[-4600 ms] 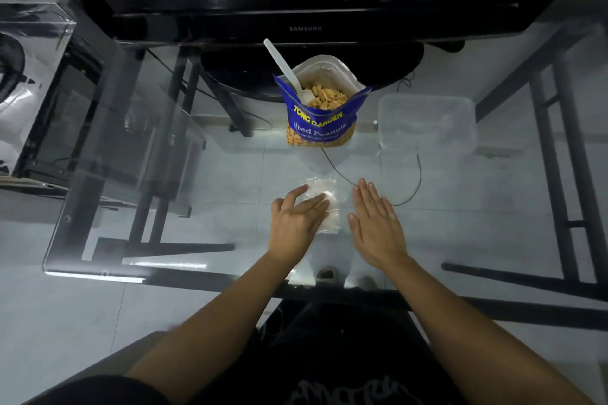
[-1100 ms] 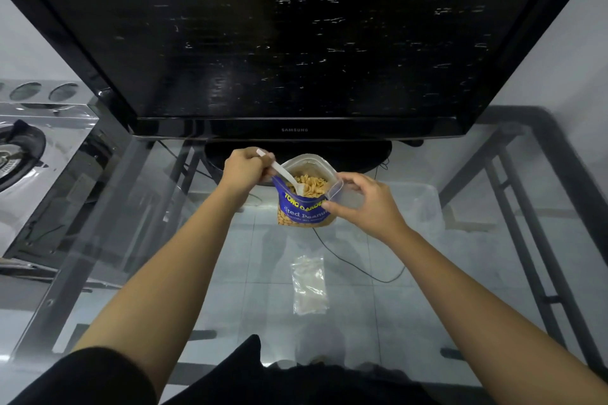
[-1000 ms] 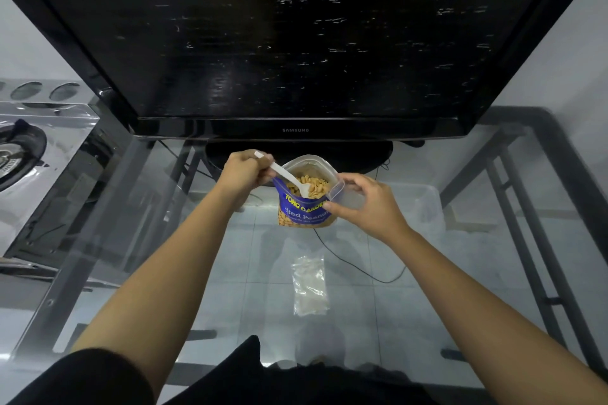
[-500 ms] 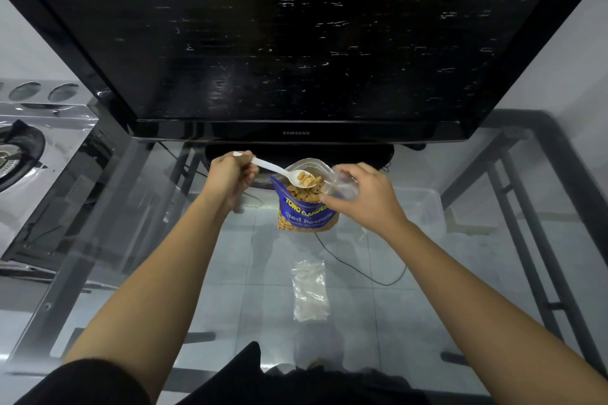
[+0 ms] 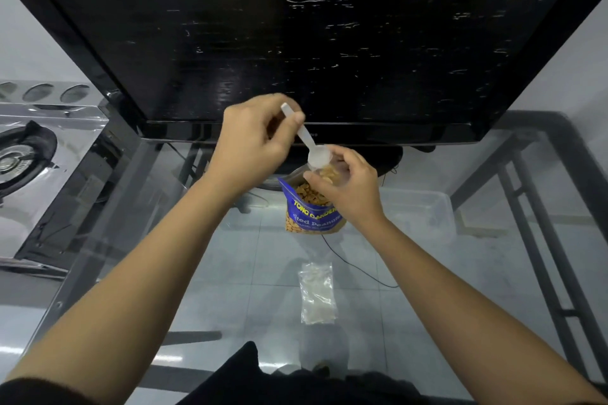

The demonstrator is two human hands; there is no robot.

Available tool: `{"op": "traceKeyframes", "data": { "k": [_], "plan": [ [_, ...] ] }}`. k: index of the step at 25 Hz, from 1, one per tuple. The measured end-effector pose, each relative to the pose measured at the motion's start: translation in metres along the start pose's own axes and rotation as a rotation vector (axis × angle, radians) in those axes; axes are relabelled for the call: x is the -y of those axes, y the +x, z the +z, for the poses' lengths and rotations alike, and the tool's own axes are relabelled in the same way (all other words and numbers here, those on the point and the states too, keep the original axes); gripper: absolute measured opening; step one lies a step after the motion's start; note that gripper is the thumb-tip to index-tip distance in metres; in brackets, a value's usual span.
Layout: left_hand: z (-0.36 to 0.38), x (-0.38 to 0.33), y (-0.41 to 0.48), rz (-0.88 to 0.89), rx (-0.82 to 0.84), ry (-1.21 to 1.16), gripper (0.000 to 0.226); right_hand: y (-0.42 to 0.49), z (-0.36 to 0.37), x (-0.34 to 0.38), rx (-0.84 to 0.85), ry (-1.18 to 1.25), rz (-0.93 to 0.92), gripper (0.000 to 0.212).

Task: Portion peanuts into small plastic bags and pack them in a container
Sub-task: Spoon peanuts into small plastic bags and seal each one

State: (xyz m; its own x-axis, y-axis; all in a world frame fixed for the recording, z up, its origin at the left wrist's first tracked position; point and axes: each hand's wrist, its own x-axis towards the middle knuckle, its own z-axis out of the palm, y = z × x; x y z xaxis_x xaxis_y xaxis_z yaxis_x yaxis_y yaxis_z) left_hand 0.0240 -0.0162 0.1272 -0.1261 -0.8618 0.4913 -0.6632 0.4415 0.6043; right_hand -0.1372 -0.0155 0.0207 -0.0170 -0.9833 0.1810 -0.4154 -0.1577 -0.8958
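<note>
A blue pouch of salted peanuts (image 5: 312, 219) stands open on the glass table (image 5: 210, 276). My left hand (image 5: 253, 148) grips the handle of a white plastic spoon (image 5: 308, 143), raised and tipped bowl-down above the pouch. My right hand (image 5: 353, 189) pinches a small clear plastic bag (image 5: 330, 171) at its mouth, right under the spoon's bowl; a few peanuts show inside it. Most of that bag is hidden by my fingers. Several flat small plastic bags (image 5: 317, 293) lie in a pile nearer to me.
A clear plastic container (image 5: 424, 212) sits on the table to the right of the pouch. A large black television (image 5: 296, 26) stands just behind the pouch and hands. A gas stove (image 5: 23, 154) is off to the left.
My left hand lifted the loaded spoon out of the pouch and tilted it over the small bag. My right hand moved that bag up under the spoon's bowl.
</note>
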Motion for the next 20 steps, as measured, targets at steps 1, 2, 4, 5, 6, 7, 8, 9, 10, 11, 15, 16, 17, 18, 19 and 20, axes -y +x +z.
{"op": "traceKeyframes", "data": {
  "k": [1,2,4,5,6,7,8,9,10,11,15,16,17,18,19,20],
  "plan": [
    [-0.003,-0.004,0.0,0.069,-0.043,0.041,0.013,0.0,0.001,0.002,-0.004,0.016,0.008,0.054],
    [-0.005,-0.002,0.001,0.048,-0.114,0.026,0.013,0.0,0.001,0.003,-0.012,0.026,0.014,0.055],
    [-0.004,0.022,0.008,-0.243,-0.275,-0.259,0.014,-0.001,-0.002,0.001,-0.036,0.04,0.029,0.056],
    [0.0,0.038,0.009,-0.423,-0.313,-0.444,0.016,-0.003,-0.004,-0.002,-0.048,0.046,0.046,0.055],
    [0.009,0.051,0.006,-0.553,-0.287,-0.515,0.018,-0.005,-0.007,-0.006,-0.059,0.05,0.063,0.055],
    [0.021,0.063,-0.002,-0.604,-0.191,-0.456,0.018,-0.008,-0.011,-0.01,-0.064,0.046,0.079,0.054],
    [0.033,0.07,-0.013,-0.575,-0.041,-0.316,0.016,-0.011,-0.014,-0.014,-0.061,0.036,0.089,0.054],
    [0.045,0.072,-0.022,-0.505,0.119,-0.177,0.013,-0.014,-0.017,-0.018,-0.054,0.031,0.099,0.053],
    [0.054,0.07,-0.029,-0.439,0.221,-0.083,0.012,-0.016,-0.02,-0.023,-0.043,0.035,0.115,0.053],
    [0.061,0.069,-0.032,-0.424,0.267,-0.06,0.013,-0.019,-0.022,-0.027,-0.029,0.045,0.137,0.053],
    [0.072,0.073,-0.026,-0.767,0.156,-0.287,0.019,-0.026,-0.023,-0.041,0.024,0.067,0.196,0.052],
    [0.074,0.076,-0.025,-0.855,0.139,-0.321,0.018,-0.027,-0.023,-0.042,0.035,0.075,0.201,0.052],
    [0.076,0.079,-0.026,-0.921,0.14,-0.345,0.016,-0.027,-0.023,-0.043,0.042,0.084,0.206,0.052],
    [0.076,0.08,-0.026,-0.97,0.139,-0.368,0.015,-0.027,-0.023,-0.043,0.048,0.092,0.208,0.053],
    [0.076,0.082,-0.027,-1.012,0.131,-0.404,0.015,-0.027,-0.023,-0.043,0.053,0.095,0.209,0.053],
    [0.076,0.085,-0.027,-1.05,0.117,-0.449,0.016,-0.027,-0.023,-0.043,0.059,0.094,0.21,0.053]
  ]
}}
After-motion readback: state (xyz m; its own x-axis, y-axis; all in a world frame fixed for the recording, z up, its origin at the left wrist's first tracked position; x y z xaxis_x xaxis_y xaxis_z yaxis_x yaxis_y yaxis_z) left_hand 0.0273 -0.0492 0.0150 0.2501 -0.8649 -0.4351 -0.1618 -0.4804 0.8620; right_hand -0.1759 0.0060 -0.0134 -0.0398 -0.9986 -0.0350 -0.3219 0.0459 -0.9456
